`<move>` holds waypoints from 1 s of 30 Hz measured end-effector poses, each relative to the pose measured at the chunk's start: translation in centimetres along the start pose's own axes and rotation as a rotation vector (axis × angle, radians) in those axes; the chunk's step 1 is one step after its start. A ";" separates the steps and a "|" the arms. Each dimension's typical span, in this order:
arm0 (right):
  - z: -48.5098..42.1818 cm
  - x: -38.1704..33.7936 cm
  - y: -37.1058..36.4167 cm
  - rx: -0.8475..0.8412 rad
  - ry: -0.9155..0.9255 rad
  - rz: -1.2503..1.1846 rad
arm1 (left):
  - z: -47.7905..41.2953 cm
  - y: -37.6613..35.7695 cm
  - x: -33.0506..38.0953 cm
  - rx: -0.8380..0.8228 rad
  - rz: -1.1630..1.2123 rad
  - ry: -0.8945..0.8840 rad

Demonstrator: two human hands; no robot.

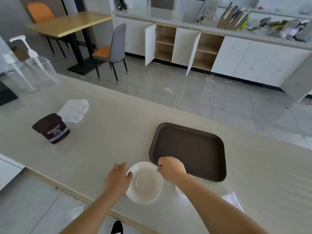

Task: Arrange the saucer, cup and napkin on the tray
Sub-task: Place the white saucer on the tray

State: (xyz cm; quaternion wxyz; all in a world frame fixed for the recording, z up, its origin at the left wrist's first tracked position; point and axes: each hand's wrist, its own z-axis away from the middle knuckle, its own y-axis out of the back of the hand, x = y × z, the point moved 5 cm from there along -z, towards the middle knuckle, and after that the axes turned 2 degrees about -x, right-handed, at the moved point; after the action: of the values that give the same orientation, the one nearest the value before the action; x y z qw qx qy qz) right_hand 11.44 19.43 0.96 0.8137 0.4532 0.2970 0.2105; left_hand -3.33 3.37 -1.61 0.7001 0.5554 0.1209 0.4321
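A brown tub (51,128) on the counter (109,132) reads "HERSHEY'S COCOA". Both hands pinch the white saucer (144,182): left hand (118,179) grip on its left rim, right hand (171,168) grip on its far-right rim

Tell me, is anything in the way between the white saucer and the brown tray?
Nothing visible is. The saucer sits right beside the tray, whose bare surface holds nothing. Both hands, left hand and right hand, are at the saucer's rim.
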 end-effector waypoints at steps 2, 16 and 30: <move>-0.2 -0.3 -0.2 -0.015 0.015 0.114 | -0.1 0.0 -0.4 0.008 0.051 0.026; -0.9 -0.1 -1.4 -0.056 -0.104 0.105 | 0.9 -1.9 -1.8 -0.008 0.536 0.173; -3.4 3.9 4.3 0.117 -0.184 -0.069 | -3.2 0.7 4.8 -0.012 0.734 0.179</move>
State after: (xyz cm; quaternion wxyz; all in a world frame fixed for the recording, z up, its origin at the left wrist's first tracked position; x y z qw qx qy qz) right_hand 11.68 26.08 2.14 0.8162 0.5071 0.2483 0.1223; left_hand -2.84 9.05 -0.65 0.4886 0.5178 -0.0279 0.7017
